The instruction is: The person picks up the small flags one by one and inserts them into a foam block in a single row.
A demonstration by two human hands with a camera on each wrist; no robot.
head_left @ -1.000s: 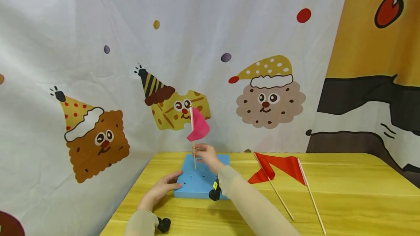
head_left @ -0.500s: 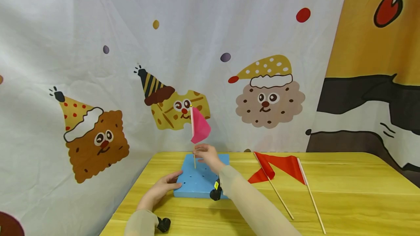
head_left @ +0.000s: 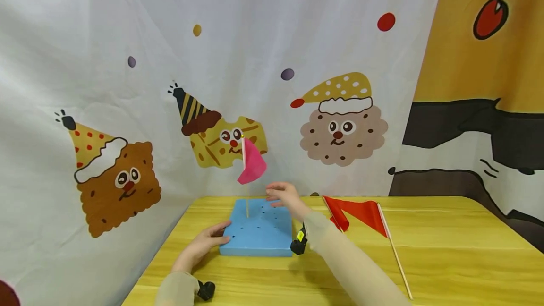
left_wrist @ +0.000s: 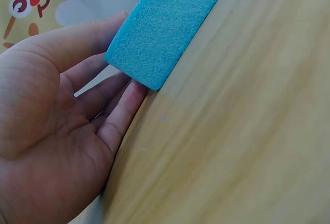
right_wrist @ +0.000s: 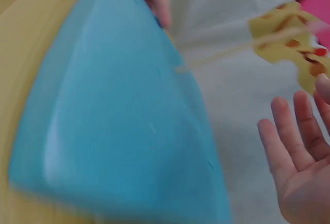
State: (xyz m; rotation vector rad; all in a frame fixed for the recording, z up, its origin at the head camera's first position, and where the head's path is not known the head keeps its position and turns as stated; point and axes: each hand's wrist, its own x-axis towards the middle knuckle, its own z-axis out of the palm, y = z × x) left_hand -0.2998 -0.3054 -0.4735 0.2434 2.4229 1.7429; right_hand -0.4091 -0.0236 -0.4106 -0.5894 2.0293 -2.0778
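A blue foam block point(head_left: 265, 239) with several small holes in its top lies flat on the table. A small pink flag point(head_left: 255, 163) on a thin wooden stick stands upright in one of these holes, near the left side. My left hand point(head_left: 203, 245) holds the block by its left edge, its thumb over the top and its fingers along the side. Just right of the flag, my right hand point(head_left: 291, 200) is in the air above the back of the block, fingers spread and apart from the stick. In the right wrist view the foam is blurred.
Two red flags on wooden sticks lie on the table right of the block; the right one point(head_left: 369, 216) shows its whole stick, while my right sleeve point(head_left: 352, 263) partly covers the other stick. A printed cartoon curtain point(head_left: 272, 22) hangs behind the wooden table point(head_left: 459, 249).
My right hand has let go of the pink flag's stick and moved right, its fingers opening. The flag stays standing in the foam. My left hand keeps its place at the block.
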